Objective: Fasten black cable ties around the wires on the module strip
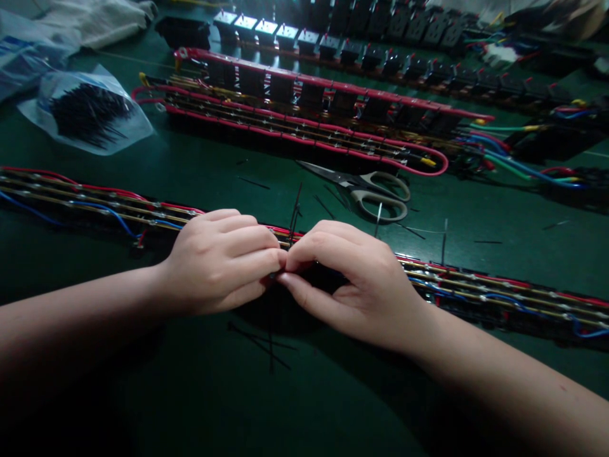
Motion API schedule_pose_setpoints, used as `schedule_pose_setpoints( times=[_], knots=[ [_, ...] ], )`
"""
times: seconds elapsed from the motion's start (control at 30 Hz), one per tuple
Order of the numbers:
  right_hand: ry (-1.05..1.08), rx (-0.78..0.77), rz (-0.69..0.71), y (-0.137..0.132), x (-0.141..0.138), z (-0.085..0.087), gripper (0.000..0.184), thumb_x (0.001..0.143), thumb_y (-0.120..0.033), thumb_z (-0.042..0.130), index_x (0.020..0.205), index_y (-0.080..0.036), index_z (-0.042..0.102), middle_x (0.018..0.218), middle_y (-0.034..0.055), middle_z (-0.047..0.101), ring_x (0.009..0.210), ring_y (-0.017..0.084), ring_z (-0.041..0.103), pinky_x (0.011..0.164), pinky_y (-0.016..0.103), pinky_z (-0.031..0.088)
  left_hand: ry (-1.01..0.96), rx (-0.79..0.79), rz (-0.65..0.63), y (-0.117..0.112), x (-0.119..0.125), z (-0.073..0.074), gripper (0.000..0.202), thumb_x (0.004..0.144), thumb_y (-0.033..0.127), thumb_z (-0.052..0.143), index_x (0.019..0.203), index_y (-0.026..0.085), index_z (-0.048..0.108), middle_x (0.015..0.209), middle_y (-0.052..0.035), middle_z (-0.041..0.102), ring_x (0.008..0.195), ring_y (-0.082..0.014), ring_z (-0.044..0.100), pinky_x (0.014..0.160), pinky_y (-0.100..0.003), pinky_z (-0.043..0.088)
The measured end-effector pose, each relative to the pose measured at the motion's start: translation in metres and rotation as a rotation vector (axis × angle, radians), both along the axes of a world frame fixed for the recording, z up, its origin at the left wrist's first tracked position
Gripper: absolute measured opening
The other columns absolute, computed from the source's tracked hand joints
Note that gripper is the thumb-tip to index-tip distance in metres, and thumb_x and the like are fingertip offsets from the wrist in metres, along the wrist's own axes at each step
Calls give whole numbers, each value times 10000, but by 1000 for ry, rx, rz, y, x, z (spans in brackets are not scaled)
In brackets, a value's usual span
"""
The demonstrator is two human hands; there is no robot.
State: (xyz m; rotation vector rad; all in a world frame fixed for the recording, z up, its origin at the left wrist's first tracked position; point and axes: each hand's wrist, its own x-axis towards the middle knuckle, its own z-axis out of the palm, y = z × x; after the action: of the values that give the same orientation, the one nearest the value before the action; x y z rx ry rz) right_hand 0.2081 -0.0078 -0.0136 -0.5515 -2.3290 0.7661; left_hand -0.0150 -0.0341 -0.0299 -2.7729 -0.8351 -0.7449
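Observation:
A long wired strip [518, 298] with brass rails and red and blue wires runs across the table beneath both hands. My left hand [223, 260] is closed over its middle, fingers pressed together and thumb mostly hidden. My right hand [356, 279] meets it there, its thumb and index finger pinched at a black cable tie [295, 212] whose end sticks up behind the fingertips. The fingers hide the rest of that tie. Another cable tie [444, 244] stands up from the strip to the right.
Scissors [366, 190] lie behind the strip among loose black ties [254, 183]. A clear bag of cable ties [90, 114] rests at the left. Farther back are red-wired strips [304, 127] and a row of socket modules [285, 32]. More ties [266, 346] lie in front.

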Motion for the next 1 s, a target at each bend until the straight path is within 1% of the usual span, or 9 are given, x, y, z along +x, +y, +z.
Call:
schedule_pose_setpoints(
  times=[0.17, 0.37, 0.57, 0.63, 0.77, 0.9, 1.0],
  knots=[
    [-13, 14, -2, -1, 0, 0, 89, 928, -183, 637, 852, -142, 659, 806, 38, 703, 743, 136, 607, 699, 275, 459, -5, -9, 37, -1, 1, 0, 116, 953, 212, 505, 881, 194, 594, 850, -41, 706, 726, -177, 584, 655, -330, 422],
    [-20, 49, 19, 0, 0, -2, 99, 922, -139, 618, 841, -126, 674, 802, 49, 711, 728, 139, 597, 700, 290, 463, 2, -9, 11, 0, 0, -1, 117, 950, 225, 502, 898, 187, 600, 868, -55, 709, 729, -188, 589, 651, -334, 428],
    [16, 29, 13, -1, 1, -2, 107, 938, -176, 641, 845, -161, 690, 827, 40, 737, 762, 140, 632, 729, 288, 491, -10, -13, 23, -1, 1, 0, 141, 973, 248, 482, 913, 197, 598, 842, -40, 703, 720, -179, 588, 655, -329, 419],
    [24, 24, 6, -2, 1, -2, 106, 938, -178, 646, 844, -158, 692, 824, 40, 737, 756, 137, 633, 723, 285, 491, -14, -20, 36, -1, 1, 0, 169, 982, 254, 463, 906, 198, 603, 846, -39, 705, 725, -174, 598, 659, -328, 416],
    [20, 18, -10, -2, 1, -1, 96, 933, -184, 649, 849, -150, 679, 799, 35, 721, 731, 132, 626, 693, 275, 480, 0, -13, 35, -1, 1, -1, 153, 960, 228, 479, 879, 193, 604, 863, -43, 717, 722, -171, 596, 654, -328, 423],
    [29, -7, -38, -2, 0, -1, 7, 916, -174, 663, 917, -172, 657, 856, 26, 736, 754, 131, 648, 706, 269, 494, -6, 2, 46, -1, 1, -2, 162, 959, 234, 475, 889, 194, 615, 841, -40, 707, 730, -177, 602, 653, -335, 429],
    [28, -3, -55, -4, 0, -1, 78, 911, -182, 670, 986, -173, 648, 907, 27, 747, 793, 138, 672, 731, 273, 516, -5, 20, 42, -1, 0, -3, 144, 958, 233, 483, 920, 185, 613, 833, -43, 695, 740, -185, 601, 650, -337, 439]
  ],
)
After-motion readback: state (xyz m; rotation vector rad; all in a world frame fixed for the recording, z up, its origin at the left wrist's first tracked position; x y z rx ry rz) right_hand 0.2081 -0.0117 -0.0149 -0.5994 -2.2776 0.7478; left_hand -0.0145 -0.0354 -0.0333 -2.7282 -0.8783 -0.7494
